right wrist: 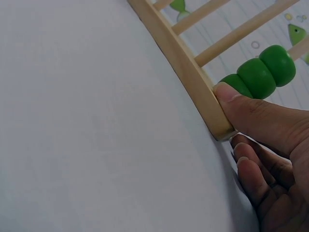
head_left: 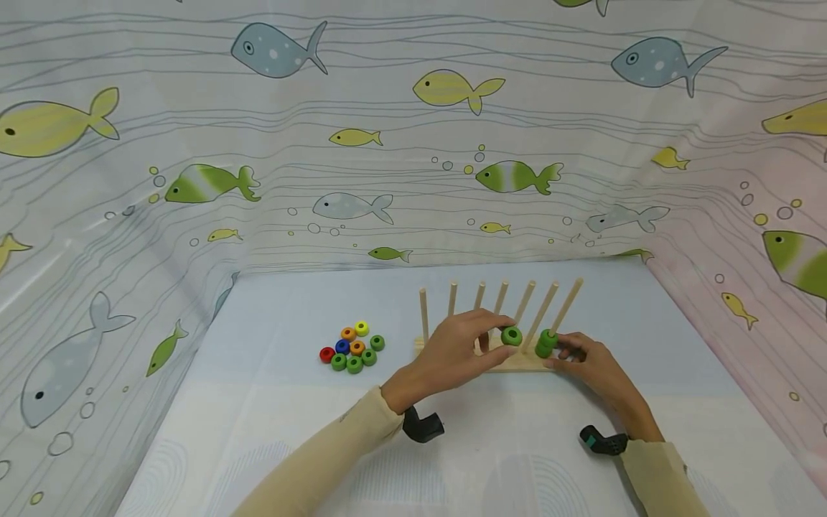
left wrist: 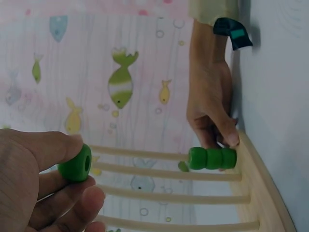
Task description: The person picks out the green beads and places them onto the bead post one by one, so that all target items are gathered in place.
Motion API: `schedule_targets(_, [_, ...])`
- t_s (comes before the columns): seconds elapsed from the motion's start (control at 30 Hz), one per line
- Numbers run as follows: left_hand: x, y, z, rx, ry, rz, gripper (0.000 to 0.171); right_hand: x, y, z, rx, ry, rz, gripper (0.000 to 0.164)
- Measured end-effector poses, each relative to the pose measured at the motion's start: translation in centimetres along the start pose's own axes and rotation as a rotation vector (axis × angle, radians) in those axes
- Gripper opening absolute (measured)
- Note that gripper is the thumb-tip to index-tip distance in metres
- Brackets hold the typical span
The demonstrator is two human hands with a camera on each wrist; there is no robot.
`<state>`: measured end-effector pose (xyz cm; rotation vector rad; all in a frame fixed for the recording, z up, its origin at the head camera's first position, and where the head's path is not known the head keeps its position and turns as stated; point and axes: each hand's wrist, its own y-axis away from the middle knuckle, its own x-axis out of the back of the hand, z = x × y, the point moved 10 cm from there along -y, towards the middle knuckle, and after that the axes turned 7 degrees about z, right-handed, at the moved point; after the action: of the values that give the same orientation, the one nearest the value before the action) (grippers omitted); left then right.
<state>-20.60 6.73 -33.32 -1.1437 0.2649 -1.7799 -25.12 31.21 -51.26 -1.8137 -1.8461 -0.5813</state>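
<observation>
Left hand (head_left: 460, 346): thumb and fingers clamped on one green bead (head_left: 512, 336), which is off the pegs, its hole turned toward them as I see it in the left wrist view. Right hand (head_left: 591, 364): thumb pressed on the end of the base (head_left: 517, 365), other fingers curled behind that end, a grip that appears to steady it.

Progress, as I judge it: early. Done: three green beads (head_left: 545, 344) are stacked on the rightmost peg (head_left: 568, 303). Left: the held bead, not yet threaded, and nine loose beads on the table (head_left: 278, 337), well apart from the base on its left.

Count, loose: four greens (head_left: 354, 365), two oranges (head_left: 357, 348), one blue (head_left: 342, 347), one red (head_left: 327, 355), one yellow (head_left: 362, 328). Count, all beads in sight: thirteen, eight of them green. Pegs: seven. The six others show no beads, though the left hand hides some lower ends.
</observation>
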Motion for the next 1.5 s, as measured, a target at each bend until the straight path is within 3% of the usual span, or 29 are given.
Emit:
schedule_targets(0.3, [-1.4,-1.3,0.6,-0.01,-0.004,-0.028,0.035,0.0,-0.2,0.2,-0.009,-0.013,-0.005,0.058])
schedule_targets(0.87, [-2.9,-4.4,3.1,-0.092,-0.016,-0.005,0.037,0.1,0.2,-0.1,-0.006,-0.013,0.007,0.047])
schedule_targets(1.1, [-3.4,-5.7,3.2,-0.069,-0.029,0.0,0.039,-0.1,0.1,0.1,-0.007,-0.014,-0.002,0.047])
schedule_targets(1.5, [-3.4,-8.1,3.9,-0.082,-0.092,0.085,0.036,0.0,0.1,-0.1,0.014,-0.006,-0.004,0.052])
